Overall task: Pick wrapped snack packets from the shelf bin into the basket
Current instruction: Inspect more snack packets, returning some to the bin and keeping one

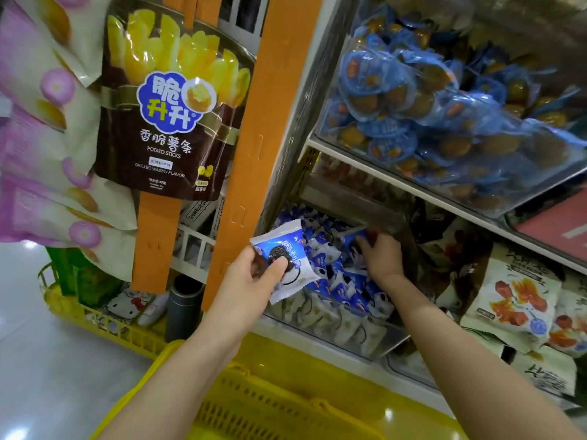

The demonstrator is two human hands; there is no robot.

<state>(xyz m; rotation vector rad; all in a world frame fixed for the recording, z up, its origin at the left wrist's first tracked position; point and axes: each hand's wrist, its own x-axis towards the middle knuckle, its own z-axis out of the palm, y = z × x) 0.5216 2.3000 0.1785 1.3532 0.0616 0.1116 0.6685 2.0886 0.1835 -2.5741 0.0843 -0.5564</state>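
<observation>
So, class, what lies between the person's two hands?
Head view: a pile of blue-and-white packets in the shelf bin lies between the left hand and the right hand.

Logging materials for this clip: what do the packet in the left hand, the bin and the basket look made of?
Packet: glossy plastic film, crimped serrated ends. Bin: clear rigid plastic, likely acrylic; packets show through its front. Basket: yellow moulded plastic, slotted wall, glossy highlights.

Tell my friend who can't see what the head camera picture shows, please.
The left hand holds a blue-and-white snack packet by the shelf, while the right hand reaches into the clear shelf bin full of similar packets. A yellow basket waits below.
</observation>
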